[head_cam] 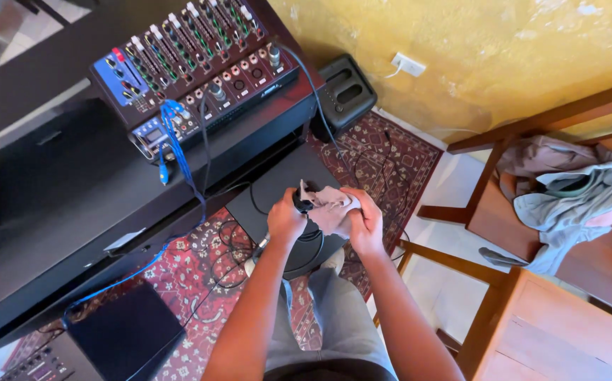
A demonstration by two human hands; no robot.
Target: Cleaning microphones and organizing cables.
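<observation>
Near the middle, above the knees, a small black plug [302, 204] is gripped by the left hand [285, 222] fingers while a pinkish cloth [329, 207], closed in the right hand [366, 224], is rubbed over it; wiping appears underway, and a turn of the plug seems called for.

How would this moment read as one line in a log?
left hand: holds small black object | right hand: presses pale cloth on it | nearby: audio mixer, patterned rug

A black desk [73, 212] carrying a mixer [193, 63] is blocking the left; wooden chairs [531, 212] are crowding the right; open white floor [454, 190] is lying between, right of centre
</observation>
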